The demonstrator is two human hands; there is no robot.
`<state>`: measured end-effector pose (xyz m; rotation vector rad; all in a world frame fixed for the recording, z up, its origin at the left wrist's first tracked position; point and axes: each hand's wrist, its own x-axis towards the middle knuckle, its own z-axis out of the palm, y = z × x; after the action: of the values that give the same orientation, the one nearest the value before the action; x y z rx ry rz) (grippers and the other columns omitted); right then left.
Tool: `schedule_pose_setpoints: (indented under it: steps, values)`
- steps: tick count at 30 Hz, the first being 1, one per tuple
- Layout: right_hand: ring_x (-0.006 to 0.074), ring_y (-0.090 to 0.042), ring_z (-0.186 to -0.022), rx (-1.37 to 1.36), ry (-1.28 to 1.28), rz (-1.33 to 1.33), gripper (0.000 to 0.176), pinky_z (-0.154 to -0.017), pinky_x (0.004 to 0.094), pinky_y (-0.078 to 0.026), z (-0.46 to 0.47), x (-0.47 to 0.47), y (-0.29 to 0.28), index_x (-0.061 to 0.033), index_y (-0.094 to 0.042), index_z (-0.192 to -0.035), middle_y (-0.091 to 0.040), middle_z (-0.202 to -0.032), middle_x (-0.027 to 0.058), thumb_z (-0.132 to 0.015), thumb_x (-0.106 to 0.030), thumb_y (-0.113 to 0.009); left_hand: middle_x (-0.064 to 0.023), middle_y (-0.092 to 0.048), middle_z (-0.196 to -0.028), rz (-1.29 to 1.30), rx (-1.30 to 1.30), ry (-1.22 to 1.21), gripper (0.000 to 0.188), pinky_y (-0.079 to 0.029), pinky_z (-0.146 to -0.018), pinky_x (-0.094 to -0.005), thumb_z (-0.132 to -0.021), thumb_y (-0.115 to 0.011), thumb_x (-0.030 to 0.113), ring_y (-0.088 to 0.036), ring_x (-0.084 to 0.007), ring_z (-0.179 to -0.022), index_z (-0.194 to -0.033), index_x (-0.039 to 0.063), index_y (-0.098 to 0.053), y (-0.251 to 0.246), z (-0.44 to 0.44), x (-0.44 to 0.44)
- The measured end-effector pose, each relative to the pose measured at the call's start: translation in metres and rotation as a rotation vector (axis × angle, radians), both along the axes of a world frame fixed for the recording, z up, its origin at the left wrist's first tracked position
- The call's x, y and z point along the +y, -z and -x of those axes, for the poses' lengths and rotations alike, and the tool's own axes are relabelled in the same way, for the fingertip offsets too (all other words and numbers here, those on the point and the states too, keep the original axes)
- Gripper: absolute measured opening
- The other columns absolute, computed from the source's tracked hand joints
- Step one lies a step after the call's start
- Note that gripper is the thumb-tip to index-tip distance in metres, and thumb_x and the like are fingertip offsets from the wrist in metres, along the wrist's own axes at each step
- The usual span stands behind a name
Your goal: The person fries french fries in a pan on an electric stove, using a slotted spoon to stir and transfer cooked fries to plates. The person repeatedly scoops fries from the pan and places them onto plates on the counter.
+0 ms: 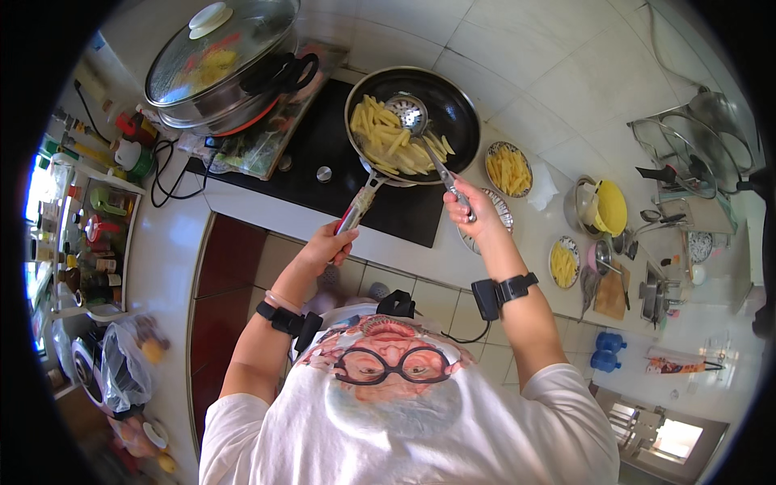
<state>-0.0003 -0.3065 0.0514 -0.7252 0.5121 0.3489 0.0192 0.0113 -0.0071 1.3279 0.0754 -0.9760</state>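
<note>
A dark frying pan (458,115) sits on the black cooktop (303,182), tilted so that potato strips (379,130) lie in liquid along its near left side. My left hand (330,244) grips the pan's handle (359,206). In my right hand (471,209) is the metal handle of a slotted skimmer (407,115), whose perforated bowl is inside the pan among the strips. Just right of the pan stands a patterned plate of fried potato strips (509,170). Another patterned plate (502,212) is partly hidden behind my right hand.
A large lidded steamer pot (218,66) stands left of the cooktop, with a black cord (159,176) nearby. To the right are a plate of paler potato strips (564,264), a yellow basket (611,208), a metal bowl (573,206), a cutting board (611,291) and a sink (652,294).
</note>
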Motion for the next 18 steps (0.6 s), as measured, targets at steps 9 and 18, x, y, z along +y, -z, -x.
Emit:
schedule_pose_setpoints:
  steps: [9, 18]
  values:
    - [0.0115, -0.048, -0.041, -0.169, -0.158, 1.353, 0.045, -0.035, 0.0277, -0.037, 0.025, -0.008, -0.029, -0.0038, -0.044, -0.134, -0.055, -0.064, 0.0076, -0.091, -0.016, -0.049, -0.0005, -0.048, -0.065, -0.012, 0.025, -0.013, 0.026, -0.033, -0.039, -0.0214, -0.087, -0.063, 0.022, -0.038, -0.0069, -0.043, -0.101, 0.004, -0.050, -0.003, 0.001, -0.001]
    - [0.0110, -0.044, -0.044, 0.078, 0.168, 0.521, 0.033, -0.036, 0.0249, -0.034, 0.042, 0.027, 0.004, -0.0136, -0.046, -0.124, -0.051, -0.066, 0.0048, -0.092, -0.019, -0.048, 0.0002, -0.048, -0.064, 0.012, 0.020, -0.002, 0.027, -0.032, -0.039, -0.0210, -0.088, -0.062, 0.022, -0.039, -0.0064, -0.044, -0.103, 0.004, -0.050, -0.003, 0.000, 0.000]
